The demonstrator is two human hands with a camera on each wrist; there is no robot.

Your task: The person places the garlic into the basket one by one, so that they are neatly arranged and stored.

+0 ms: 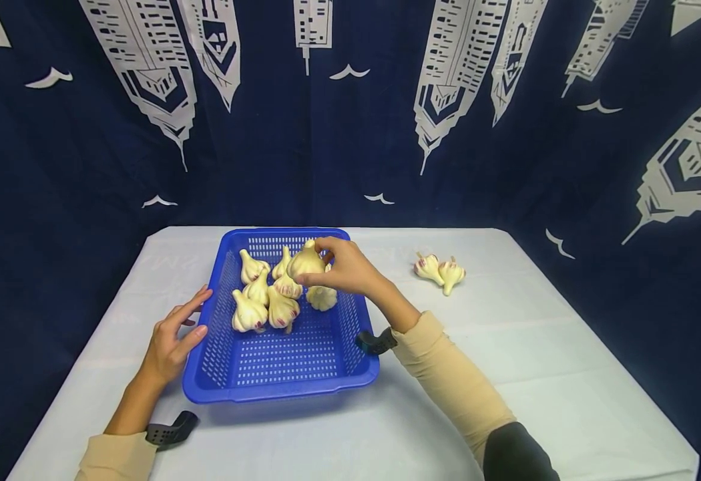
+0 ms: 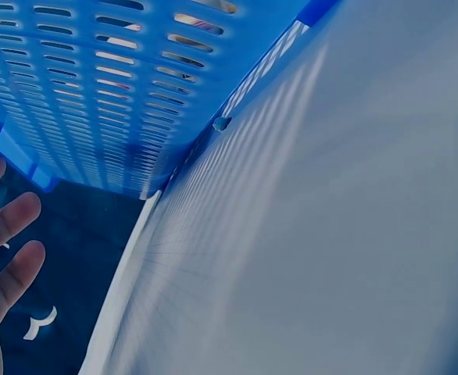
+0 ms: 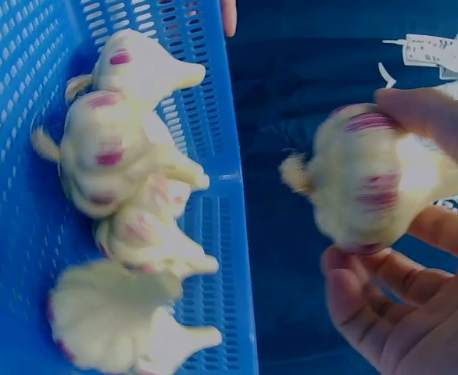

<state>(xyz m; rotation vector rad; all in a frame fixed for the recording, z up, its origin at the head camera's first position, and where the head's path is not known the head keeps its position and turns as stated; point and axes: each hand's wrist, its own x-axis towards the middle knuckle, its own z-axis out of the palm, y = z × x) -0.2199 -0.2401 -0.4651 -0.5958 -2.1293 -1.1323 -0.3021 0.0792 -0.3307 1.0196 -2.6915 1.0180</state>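
Observation:
My right hand (image 1: 348, 269) grips a white garlic bulb (image 1: 304, 261) over the back right part of a blue plastic basket (image 1: 284, 391). In the right wrist view, the thumb and fingertips pinch the sides of this purple-streaked bulb (image 3: 362, 183), raised above the rim. Several more garlic bulbs (image 1: 248, 312) lie bunched in the basket's back half. Against the basket's left rim rests my left hand (image 1: 170, 344), thumb and fingers spread and fairly straight. The left wrist view catches its fingertips (image 2: 14, 223) beside the slotted basket wall (image 2: 119, 94).
Two more garlic bulbs (image 1: 439, 272) lie side by side on the white tablecloth (image 1: 543, 347), right of the basket. Behind the table hangs a dark blue curtain (image 1: 350, 153) with white building prints.

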